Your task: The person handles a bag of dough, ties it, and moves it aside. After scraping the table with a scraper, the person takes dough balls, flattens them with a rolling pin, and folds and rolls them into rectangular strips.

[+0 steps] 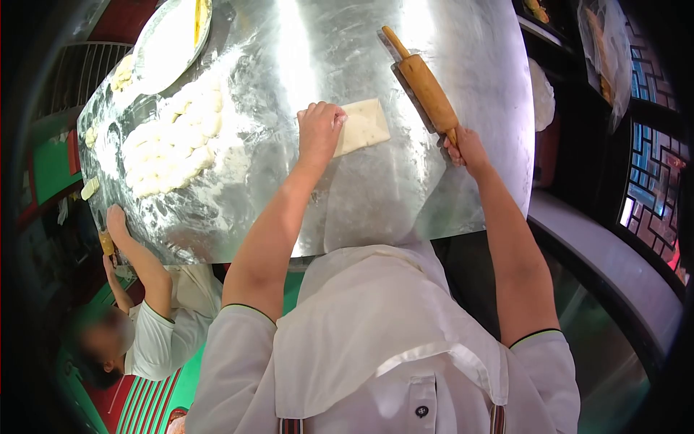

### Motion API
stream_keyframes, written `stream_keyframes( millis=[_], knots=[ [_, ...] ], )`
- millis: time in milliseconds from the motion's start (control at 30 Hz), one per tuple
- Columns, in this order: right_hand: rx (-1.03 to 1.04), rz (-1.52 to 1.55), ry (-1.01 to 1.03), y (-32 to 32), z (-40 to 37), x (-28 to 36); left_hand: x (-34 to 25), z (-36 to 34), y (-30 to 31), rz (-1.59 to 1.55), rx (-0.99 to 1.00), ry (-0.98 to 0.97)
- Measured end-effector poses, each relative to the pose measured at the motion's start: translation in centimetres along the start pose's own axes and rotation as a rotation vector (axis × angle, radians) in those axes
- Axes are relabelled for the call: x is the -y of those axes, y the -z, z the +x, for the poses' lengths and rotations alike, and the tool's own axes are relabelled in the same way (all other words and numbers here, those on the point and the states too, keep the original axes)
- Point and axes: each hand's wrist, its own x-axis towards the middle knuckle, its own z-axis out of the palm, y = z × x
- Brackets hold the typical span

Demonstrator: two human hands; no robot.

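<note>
A flat, roughly rectangular sheet of dough (365,129) lies on the metal tabletop in front of me. My left hand (319,130) is at its left end, with bent fingers closed on the edge; the fingertips are partly hidden. To the right, my right hand (470,150) grips the near handle of a wooden rolling pin (430,90). The pin slants away to the upper left, beside the dough and apart from it.
Several pale dough pieces (173,141) sit in scattered flour on the left of the metal table (289,217). Behind them is a large round white container (163,50). At the lower left, a co-worker (166,318) has hands around another roller at the table's edge.
</note>
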Motion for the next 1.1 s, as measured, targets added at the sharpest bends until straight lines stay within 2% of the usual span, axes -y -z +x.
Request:
stream_keyframes(
  millis=[200, 267, 300, 367, 400, 467, 567, 900, 967, 1100],
  knots=[
    [-0.011, -0.006, 0.0, -0.3, -0.5, 0.4, -2.3, -3.6, 0.9, 0.013, -0.089, -0.076],
    [0.009, 0.022, -0.007, -0.1, -0.2, 0.2, -2.9, -6.4, 0.5, -0.157, 0.087, -0.15],
    [0.007, 0.023, -0.003, -0.1, -0.3, 0.2, -3.4, -7.6, 0.4, -0.158, 0.085, -0.154],
    [-0.002, 0.021, -0.008, -0.2, -0.4, 0.3, -4.3, -9.1, 0.0, -0.098, 0.238, -0.289],
    [-0.003, 0.021, -0.005, -0.1, -0.2, 0.1, -4.4, -9.0, -0.4, -0.098, 0.235, -0.29],
    [-0.007, -0.013, 0.04, -0.2, 0.1, -0.2, -4.4, -8.7, -0.8, 0.008, 0.366, -0.251],
    [-0.014, 0.014, -0.015, -0.2, -0.2, 0.1, -3.9, -7.5, -0.7, 0.088, 0.395, -0.297],
    [0.013, 0.018, -0.006, -0.1, -0.5, 0.5, -4.5, -6.1, -0.4, 0.175, 0.404, -0.326],
    [0.004, 0.024, 0.007, -0.3, -0.6, 0.5, -5.3, -5.5, -0.5, 0.143, 0.316, -0.29],
    [0.006, -0.004, 0.033, -0.1, 0.1, 0.1, -5.1, -4.5, -1.4, 0.167, 0.33, -0.23]
  ],
)
